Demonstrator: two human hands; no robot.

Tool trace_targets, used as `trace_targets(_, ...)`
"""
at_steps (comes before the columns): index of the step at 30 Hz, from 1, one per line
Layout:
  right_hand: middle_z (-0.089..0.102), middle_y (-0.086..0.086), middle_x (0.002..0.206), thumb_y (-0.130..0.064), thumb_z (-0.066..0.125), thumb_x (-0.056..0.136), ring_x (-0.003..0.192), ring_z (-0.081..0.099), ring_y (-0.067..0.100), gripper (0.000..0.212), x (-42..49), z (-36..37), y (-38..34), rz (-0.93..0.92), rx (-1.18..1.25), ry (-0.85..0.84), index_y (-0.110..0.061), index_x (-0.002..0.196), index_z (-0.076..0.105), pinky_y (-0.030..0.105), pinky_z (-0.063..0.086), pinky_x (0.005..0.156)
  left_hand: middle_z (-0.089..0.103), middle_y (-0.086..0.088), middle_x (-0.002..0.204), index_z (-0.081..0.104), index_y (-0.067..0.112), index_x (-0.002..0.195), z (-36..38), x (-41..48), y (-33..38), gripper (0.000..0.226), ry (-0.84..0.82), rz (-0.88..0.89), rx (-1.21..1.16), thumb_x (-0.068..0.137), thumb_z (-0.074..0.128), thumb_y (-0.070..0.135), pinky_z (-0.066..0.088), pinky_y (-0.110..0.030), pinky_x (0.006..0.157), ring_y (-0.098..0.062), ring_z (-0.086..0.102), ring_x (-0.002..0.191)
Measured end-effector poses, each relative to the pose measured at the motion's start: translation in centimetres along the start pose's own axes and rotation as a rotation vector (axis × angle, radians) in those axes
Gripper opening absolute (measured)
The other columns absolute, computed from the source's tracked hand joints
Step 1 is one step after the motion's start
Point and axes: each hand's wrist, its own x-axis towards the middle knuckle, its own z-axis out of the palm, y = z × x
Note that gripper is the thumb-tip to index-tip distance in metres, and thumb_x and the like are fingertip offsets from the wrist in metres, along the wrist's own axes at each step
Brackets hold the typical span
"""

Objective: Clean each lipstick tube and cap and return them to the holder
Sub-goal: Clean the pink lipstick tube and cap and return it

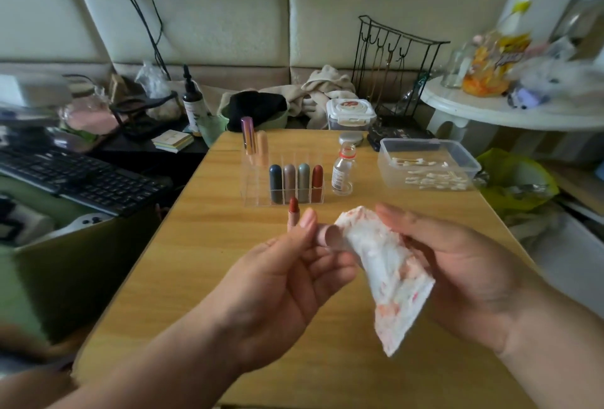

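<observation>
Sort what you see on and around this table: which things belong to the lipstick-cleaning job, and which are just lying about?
Job: pink cap in the left hand; stained wipe in the right hand; uncapped lipstick standing before the holder; clear holder with six tubes.

Lying about: keyboard; sticky notes; crumpled towel; snack bag.

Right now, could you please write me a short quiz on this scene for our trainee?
1. Which holds the lipstick cap? A the left hand; B the right hand; C neither.
2. True or false: the uncapped lipstick stands inside the holder.
3. Fill in: the right hand holds a stained ___.
Key: 1 A; 2 false, it stands on the table in front of the holder; 3 wipe.
</observation>
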Motion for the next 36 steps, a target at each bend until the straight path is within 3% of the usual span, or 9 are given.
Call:
trace_targets(4,0.072,0.021,0.108,-0.04,0.083,0.069,0.107,0.067,0.038,0.055,-0.1,0.6,1.3,-0.132,-0.196,0.1,-0.002,0.107,0.073,0.037,0.048,0.089,0.063,-0.017,0.094,0.07,0.003,0.09,-0.1,1.0,-1.1,0.035,0.018,-0.028,-0.051,0.095,0.057,0.035,0.057,-0.031,0.087,-0.023,0.065,0.088)
trace_targets(7,0.075,0.015,0.095,-0.037,0.085,0.073,0.097,0.07,0.035,0.038,0.6,0.8,2.0,-0.286,-0.451,0.242,-0.009,0.097,0.076,0.047,0.052,0.088,0.058,-0.028,0.118,0.061,-0.004,0.117,-0.5,1.8,-1.9,0.046,0.046,-0.068,-0.067,0.094,0.063,0.035,0.053,-0.037,0.096,-0.032,0.059,0.108)
trace_targets(9,0.076,0.013,0.088,-0.029,0.08,0.081,0.089,0.071,0.033,0.021,1.3,0.6,2.3,-0.332,-0.472,0.296,-0.011,0.091,0.077,0.051,0.053,0.086,0.063,-0.022,0.102,0.067,-0.002,0.104,-1.0,2.3,-2.2,0.04,0.054,-0.089,-0.074,0.092,0.065,0.037,0.058,-0.033,0.084,-0.026,0.066,0.091)
trace_targets(12,0.072,0.023,0.084,-0.026,0.076,0.077,0.082,0.067,0.048,0.021,2.0,-0.2,2.4,-0.364,-0.39,0.346,-0.006,0.085,0.074,0.057,0.054,0.075,0.062,-0.009,0.077,0.07,0.01,0.072,-1.2,2.6,-2.0,0.032,0.053,-0.133,-0.087,0.086,0.062,0.038,0.06,-0.026,0.067,-0.018,0.066,0.071)
trace_targets(16,0.07,0.023,0.078,-0.02,0.075,0.08,0.07,0.067,0.037,0.014,2.6,-0.7,2.7,-0.396,-0.221,0.334,-0.007,0.083,0.072,0.041,0.055,0.061,0.059,-0.005,0.082,0.069,0.013,0.077,-2.0,3.2,-2.1,0.032,0.099,-0.154,-0.101,0.089,0.069,0.043,0.055,-0.027,0.067,-0.015,0.059,0.072)
trace_targets(19,0.065,-0.003,0.067,-0.015,0.074,0.089,0.062,0.061,0.014,0.01,2.6,-1.2,2.6,-0.816,-1.003,0.492,-0.019,0.08,0.072,0.021,0.047,0.052,0.053,0.0,0.082,0.072,0.017,0.076,-2.2,3.1,-2.5,0.024,0.136,-0.106,-0.058,0.09,0.07,0.036,0.045,-0.023,0.057,-0.009,0.046,0.061)
trace_targets(22,0.062,0.004,0.077,-0.006,0.071,0.085,0.067,0.057,0.015,0.005,2.7,-1.2,3.1,-1.042,-1.324,0.331,-0.003,0.088,0.073,0.025,0.044,0.057,0.053,-0.003,0.074,0.074,0.011,0.073,-1.8,2.6,-2.5,0.024,0.151,-0.106,-0.068,0.087,0.074,0.032,0.048,-0.023,0.049,-0.01,0.048,0.053)
trace_targets(27,0.061,0.01,0.084,-0.004,0.064,0.087,0.072,0.057,0.02,0.015,2.9,-1.4,4.1,-1.032,-1.39,0.205,0.0,0.098,0.074,0.028,0.047,0.065,0.05,-0.008,0.066,0.072,0.001,0.089,-2.1,2.1,-2.3,0.03,0.128,-0.114,-0.103,0.075,0.074,0.028,0.052,-0.027,0.048,-0.014,0.052,0.051)
trace_targets(36,0.057,0.011,0.084,-0.003,0.059,0.092,0.072,0.054,0.024,0.019,3.0,-1.3,4.7,-0.989,-1.409,0.082,0.0,0.106,0.071,0.036,0.045,0.062,0.055,-0.008,0.065,0.074,0.002,0.079,-2.2,1.4,-1.4,0.027,0.097,-0.128,-0.041,0.077,0.072,0.028,0.05,-0.026,0.046,-0.014,0.051,0.051)
